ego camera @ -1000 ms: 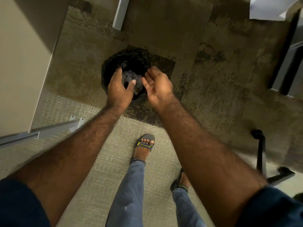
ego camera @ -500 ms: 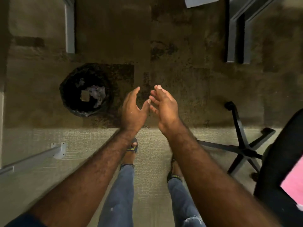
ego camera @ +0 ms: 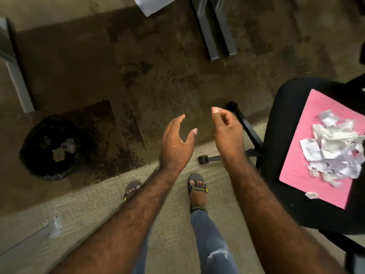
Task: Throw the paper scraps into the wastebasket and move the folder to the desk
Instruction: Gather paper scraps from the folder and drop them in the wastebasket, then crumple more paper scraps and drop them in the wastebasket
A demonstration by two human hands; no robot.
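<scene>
Both my forearms reach out over the carpet, palms turned toward each other. My left hand is empty, fingers loosely spread and thumb out. My right hand holds nothing either, its fingers gently curled. The pink folder lies on the black office chair to my right, with the torn paper scraps heaped on it. The black wastebasket stands on the floor well to my left. I can read no writing anywhere.

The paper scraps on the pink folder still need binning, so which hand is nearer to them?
Right. The right hand hangs empty over the floor, just left of the chair holding the paper scraps on the pink folder. The left hand is farther left, also empty.
</scene>
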